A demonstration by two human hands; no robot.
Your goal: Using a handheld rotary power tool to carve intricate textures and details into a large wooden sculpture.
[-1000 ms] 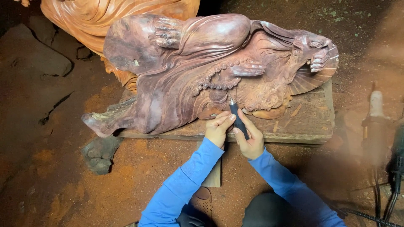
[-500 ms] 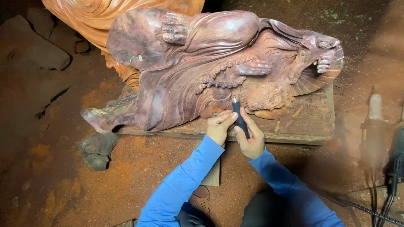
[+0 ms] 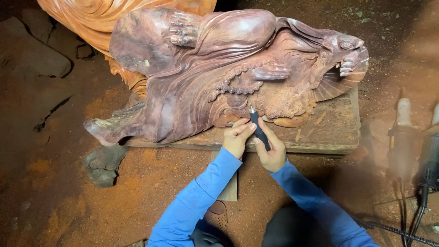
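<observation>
Hands bunched together: right hand (image 3: 270, 153) clamped pen-style on the rotary carving tool (image 3: 259, 127), left hand (image 3: 238, 137) pinching alongside to steady its tip against the reddish wooden statue (image 3: 219, 77).

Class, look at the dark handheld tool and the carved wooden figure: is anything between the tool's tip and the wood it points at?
Nothing visible does. The right hand grips the tool, the left hand steadies it, and its tip meets the figure directly.
</observation>
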